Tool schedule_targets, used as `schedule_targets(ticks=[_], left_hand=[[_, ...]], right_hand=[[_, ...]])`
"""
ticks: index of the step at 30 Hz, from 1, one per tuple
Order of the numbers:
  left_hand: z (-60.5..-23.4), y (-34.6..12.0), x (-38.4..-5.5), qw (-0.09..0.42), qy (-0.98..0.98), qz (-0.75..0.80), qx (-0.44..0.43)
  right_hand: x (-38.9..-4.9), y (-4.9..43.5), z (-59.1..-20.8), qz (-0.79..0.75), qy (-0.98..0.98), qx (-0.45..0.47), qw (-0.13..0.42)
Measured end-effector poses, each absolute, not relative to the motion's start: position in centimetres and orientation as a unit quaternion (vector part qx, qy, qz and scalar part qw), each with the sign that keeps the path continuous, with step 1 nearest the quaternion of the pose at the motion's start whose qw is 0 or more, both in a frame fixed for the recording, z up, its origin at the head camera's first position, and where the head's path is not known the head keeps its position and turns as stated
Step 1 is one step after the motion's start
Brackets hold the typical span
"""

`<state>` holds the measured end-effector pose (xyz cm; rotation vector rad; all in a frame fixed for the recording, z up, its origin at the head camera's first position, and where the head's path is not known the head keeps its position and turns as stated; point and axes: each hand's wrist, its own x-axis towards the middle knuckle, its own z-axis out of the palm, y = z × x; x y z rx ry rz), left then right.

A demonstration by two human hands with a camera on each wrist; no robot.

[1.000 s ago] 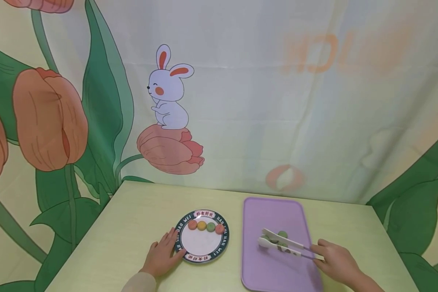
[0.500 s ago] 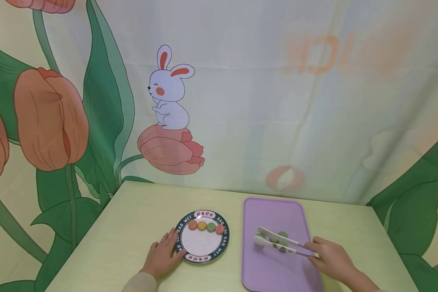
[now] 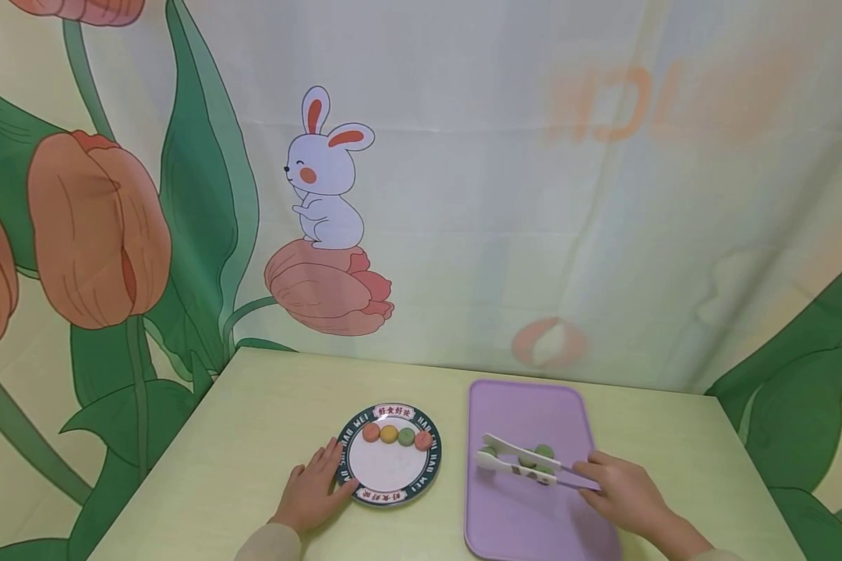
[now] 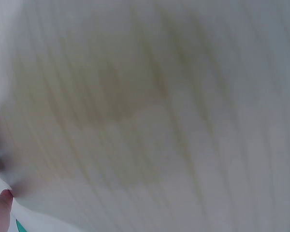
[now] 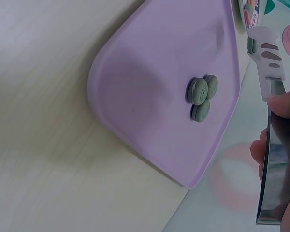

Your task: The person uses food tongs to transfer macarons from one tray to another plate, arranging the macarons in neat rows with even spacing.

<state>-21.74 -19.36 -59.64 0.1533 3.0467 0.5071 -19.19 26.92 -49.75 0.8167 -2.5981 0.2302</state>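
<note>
My right hand [image 3: 627, 491] grips a pair of tongs [image 3: 487, 462] with pale slotted ends and metal arms. Between the ends is a green macaron [image 5: 252, 46], over the left side of the purple tray [image 3: 519, 405]. Several green macarons [image 5: 199, 92] sit clustered on that tray, partly behind the tongs in the head view. My left hand [image 3: 312, 487] lies beside a round plate [image 3: 386, 467] with a dark lettered rim, fingers extended, fingertips and thumb at its left edge. A row of pink, yellow and green macarons [image 3: 389, 434] spans the plate's far part.
Both plate and tray stand on a pale wood-grain table [image 3: 252, 405], with a strip of tabletop between them. Behind the table hangs a curtain [image 3: 463, 234] printed with tulips and a rabbit. The left wrist view shows mostly blurred tabletop.
My right hand has moved left with the tongs, bringing the green macaron from beside the cluster toward the tray's left edge. The left hand and plate have stayed put.
</note>
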Motion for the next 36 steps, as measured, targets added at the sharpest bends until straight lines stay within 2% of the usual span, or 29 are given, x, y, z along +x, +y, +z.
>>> schedule_targets(ticks=[6,14,36], left_hand=[[-59.6,-19.4,-21.8,0.024,0.985,0.164,0.049],[-60.1,-19.5,-22.0,0.024,0.985,0.163,0.049],[-60.2,-19.5,-22.0,0.03,0.986,0.156,0.046]], right_hand=[[-19.4,26.3,-49.8,0.081,-0.922,0.303,0.227],[-19.8,25.1,-49.7,0.085,-0.918,0.314,0.228],[-20.3,22.4,-51.1,0.127,-0.928,0.294,0.19]])
